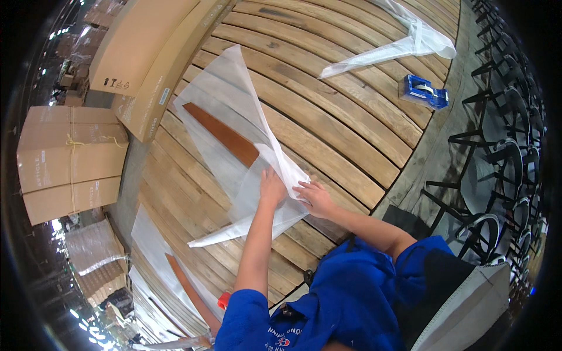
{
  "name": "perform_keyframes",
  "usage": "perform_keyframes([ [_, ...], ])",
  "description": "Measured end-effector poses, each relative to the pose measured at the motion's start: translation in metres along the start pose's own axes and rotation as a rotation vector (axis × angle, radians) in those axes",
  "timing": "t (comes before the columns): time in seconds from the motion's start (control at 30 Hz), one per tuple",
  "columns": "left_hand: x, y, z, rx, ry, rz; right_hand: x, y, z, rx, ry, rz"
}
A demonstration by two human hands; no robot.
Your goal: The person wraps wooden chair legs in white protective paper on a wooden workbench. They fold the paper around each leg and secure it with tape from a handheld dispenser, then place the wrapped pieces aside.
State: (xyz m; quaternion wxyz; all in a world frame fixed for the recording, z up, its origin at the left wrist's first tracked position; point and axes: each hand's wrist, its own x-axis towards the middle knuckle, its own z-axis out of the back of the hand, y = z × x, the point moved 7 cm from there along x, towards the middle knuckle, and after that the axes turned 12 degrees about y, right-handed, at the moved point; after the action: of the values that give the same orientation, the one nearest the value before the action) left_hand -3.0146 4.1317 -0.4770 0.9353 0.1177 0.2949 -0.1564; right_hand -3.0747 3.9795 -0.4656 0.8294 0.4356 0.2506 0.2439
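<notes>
Nearest the camera is the person's blue shirt (363, 281), filling the lower middle of the view at the near edge of a slatted wooden table (328, 128); both bare forearms reach from its sleeves over the tabletop. The left hand (273, 188) lies on a translucent white sheet (216, 155), fingers extended and pointing away from the body; the right hand (316, 198) is just beside it, nearer the table's right edge, its fingers a little parted and bent over a gathered, whiter fold of the same sheet; whether either hand pinches the sheet I cannot tell.

A brown tapered panel (222, 134) lies on the sheet, between the hands and the table's left edge; its wider end, toward the hands, meets the folded sheet, while its narrower end points to the upper left; one corner of the sheet stretches past the left forearm toward the lower left.

Near the table's right edge rests a blue tape dispenser (424, 92); beyond it, a crumpled white wrapping (404, 50) reaches that same edge; toward the table's lower left a second brown piece (190, 289) lies with another white sheet (155, 245). Past the left edge stand a large cardboard box (143, 44) and a carton tied with yellow cord (70, 161); past the right edge, black chairs (497, 146) crowd together in rows.
</notes>
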Motion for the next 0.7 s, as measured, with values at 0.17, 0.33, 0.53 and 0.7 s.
perform_keyframes([
  [0.17,-0.088,0.001,-0.02,-0.283,-0.059,0.126,-0.011,0.002,-0.013,-0.36,0.313,0.207],
  [0.33,-0.136,-0.027,-0.031,-0.963,-0.125,0.235,-0.015,-0.027,-0.04,-0.453,0.447,0.277],
  [0.53,-0.051,-0.056,-0.01,-1.083,-0.513,-0.02,-0.008,-0.062,-0.069,-0.184,0.434,0.157],
  [0.7,0.046,0.036,-0.071,-0.821,-0.387,0.402,-0.013,-0.034,-0.061,-0.581,0.466,0.397],
])
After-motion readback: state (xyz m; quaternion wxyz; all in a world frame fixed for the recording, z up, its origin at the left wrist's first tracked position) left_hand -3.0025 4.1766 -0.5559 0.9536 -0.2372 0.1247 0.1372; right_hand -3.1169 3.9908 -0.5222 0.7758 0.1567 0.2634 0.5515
